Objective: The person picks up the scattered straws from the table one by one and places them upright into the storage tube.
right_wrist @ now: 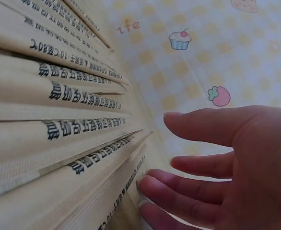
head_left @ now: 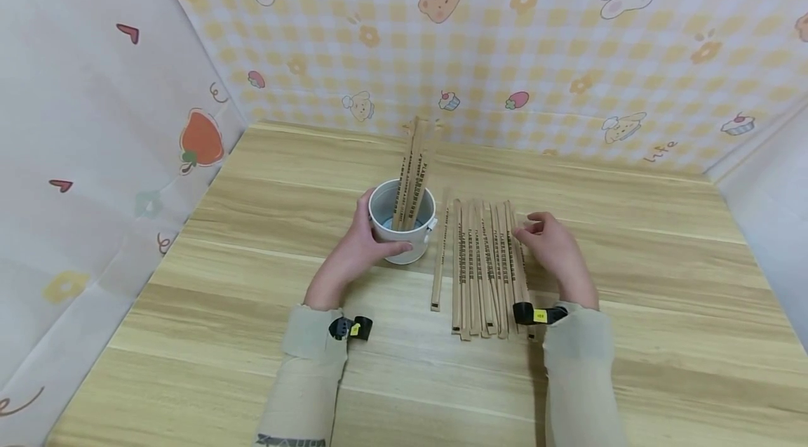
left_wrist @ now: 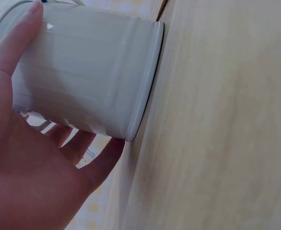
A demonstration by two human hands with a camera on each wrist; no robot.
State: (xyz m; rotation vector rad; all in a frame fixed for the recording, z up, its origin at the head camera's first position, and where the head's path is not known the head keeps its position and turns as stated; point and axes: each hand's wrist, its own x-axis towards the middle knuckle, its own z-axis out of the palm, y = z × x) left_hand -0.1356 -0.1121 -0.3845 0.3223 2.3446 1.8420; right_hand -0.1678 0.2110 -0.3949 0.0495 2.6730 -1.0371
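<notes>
My left hand (head_left: 361, 245) grips a small white metal bucket (head_left: 404, 254), thumb across its near side and fingers round its far side. The left wrist view shows the bucket (left_wrist: 87, 67) upright, its base at the wooden tabletop. Several paper-wrapped straws (head_left: 407, 177) lean inside it and stick up above the rim. To its right, more paper-wrapped straws (head_left: 482, 271) lie side by side in a row. My right hand (head_left: 554, 250) is at the row's right end, thumb and fingers apart, fingertips close beside the outermost straw. Nothing is held between them.
One wrapped straw (head_left: 440, 271) lies slightly apart, between bucket and row. The wooden table (head_left: 650, 363) meets a yellow checked backdrop (head_left: 505, 33) at its far edge. A white printed sheet (head_left: 95, 117) hangs along the left side.
</notes>
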